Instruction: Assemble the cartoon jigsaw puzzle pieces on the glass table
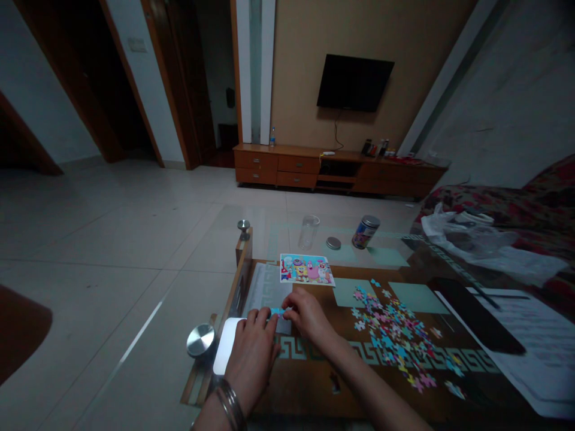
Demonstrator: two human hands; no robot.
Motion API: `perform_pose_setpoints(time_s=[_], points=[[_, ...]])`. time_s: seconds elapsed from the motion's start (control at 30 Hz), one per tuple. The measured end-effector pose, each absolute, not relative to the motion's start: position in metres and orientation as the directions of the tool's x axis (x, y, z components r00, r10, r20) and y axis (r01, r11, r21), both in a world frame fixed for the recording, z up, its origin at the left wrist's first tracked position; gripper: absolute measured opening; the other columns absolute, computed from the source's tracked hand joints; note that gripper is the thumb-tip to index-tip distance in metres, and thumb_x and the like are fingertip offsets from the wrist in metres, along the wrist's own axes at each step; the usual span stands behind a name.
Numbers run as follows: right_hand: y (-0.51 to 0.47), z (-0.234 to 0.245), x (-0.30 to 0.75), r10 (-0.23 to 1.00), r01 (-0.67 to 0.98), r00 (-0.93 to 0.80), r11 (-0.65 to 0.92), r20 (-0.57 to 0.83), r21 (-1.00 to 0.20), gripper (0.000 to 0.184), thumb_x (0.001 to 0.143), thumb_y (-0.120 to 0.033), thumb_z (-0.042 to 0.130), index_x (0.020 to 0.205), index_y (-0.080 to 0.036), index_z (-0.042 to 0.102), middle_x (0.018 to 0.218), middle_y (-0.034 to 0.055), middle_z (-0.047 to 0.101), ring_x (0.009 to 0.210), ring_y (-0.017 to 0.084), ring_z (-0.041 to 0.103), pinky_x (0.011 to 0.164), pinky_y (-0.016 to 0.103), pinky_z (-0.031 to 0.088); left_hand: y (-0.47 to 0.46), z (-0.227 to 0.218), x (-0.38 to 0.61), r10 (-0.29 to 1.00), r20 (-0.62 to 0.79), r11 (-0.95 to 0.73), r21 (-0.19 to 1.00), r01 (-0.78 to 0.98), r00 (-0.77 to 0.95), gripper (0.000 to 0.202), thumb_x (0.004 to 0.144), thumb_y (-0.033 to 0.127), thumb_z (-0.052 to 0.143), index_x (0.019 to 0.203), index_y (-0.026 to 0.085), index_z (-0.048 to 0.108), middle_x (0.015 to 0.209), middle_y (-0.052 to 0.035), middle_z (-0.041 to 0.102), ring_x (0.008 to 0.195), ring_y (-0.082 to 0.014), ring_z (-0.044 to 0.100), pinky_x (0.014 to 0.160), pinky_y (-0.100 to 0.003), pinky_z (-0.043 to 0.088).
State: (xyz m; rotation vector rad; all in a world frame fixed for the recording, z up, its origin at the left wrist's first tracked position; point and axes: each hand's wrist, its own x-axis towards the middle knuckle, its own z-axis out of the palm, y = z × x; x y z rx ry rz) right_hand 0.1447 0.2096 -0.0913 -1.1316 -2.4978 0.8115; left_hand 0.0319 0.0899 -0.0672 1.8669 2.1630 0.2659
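My left hand [251, 353], with metal bangles on the wrist, rests on the glass-topped table with its fingers spread. Its fingertips touch the left end of a short strip of blue jigsaw pieces [276, 312]. My right hand [306, 315] pinches the strip's right end, partly hiding it. Just beyond my hands lies a colourful cartoon puzzle picture card [306, 270]. A scattered heap of loose pink, blue and yellow jigsaw pieces [395, 335] lies to the right of my right hand.
A clear plastic cup [309, 232], a round metal lid [333, 242] and a printed tin can [365, 232] stand at the table's far end. White papers [525, 341] and a dark flat object [476, 314] lie at right. The table's steel corner knob [200, 340] is left of my left hand.
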Motion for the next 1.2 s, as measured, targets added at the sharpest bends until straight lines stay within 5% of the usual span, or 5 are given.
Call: perform_pose_setpoints(time_s=[0.37,0.7,0.93,1.2], points=[[0.193,-0.087,0.133,0.812,0.693,-0.580,0.535,0.067,-0.483,0.007,0.081,-0.009,0.061,0.081,-0.013,0.067,0.089,0.0082,0.064,0.085,0.020,0.058,0.075,0.027,0.041,0.090,-0.075,0.030,0.990,-0.057,0.144,0.309,0.940,-0.133,0.047,0.080,0.013,0.051,0.126,0.021,0.054,0.130,-0.0078,0.053,0.117,-0.0303,0.045,0.094,-0.046,0.040],[0.215,-0.089,0.146,0.756,0.575,-0.655,0.503,0.006,-0.645,0.019,0.075,-0.005,0.065,0.089,-0.015,0.073,0.088,0.0071,0.069,0.084,0.018,0.063,0.078,0.028,0.045,0.091,-0.069,0.031,0.987,-0.085,0.155,0.312,0.937,-0.135,0.046,0.081,0.013,0.053,0.127,0.020,0.053,0.130,-0.0090,0.053,0.118,-0.0316,0.045,0.094,-0.047,0.040],[0.205,-0.093,0.147,0.739,0.569,-0.671,0.568,0.063,-0.595,0.019,0.072,-0.002,0.068,0.084,-0.016,0.073,0.088,0.0060,0.063,0.082,0.017,0.059,0.076,0.027,0.045,0.091,-0.071,0.031,0.987,-0.092,0.156,0.321,0.934,-0.133,0.046,0.081,0.012,0.052,0.126,0.019,0.054,0.131,-0.0097,0.052,0.120,-0.0324,0.044,0.096,-0.048,0.040],[0.214,-0.100,0.153,0.776,0.495,-0.627,0.463,0.067,-0.735,0.029,0.071,0.001,0.062,0.094,-0.015,0.072,0.089,0.0065,0.068,0.082,0.017,0.062,0.078,0.028,0.047,0.090,-0.084,0.019,0.981,0.015,0.155,0.537,0.829,-0.194,0.052,0.080,0.011,0.049,0.132,0.011,0.044,0.130,-0.0142,0.048,0.120,-0.0281,0.044,0.101,-0.045,0.038]])
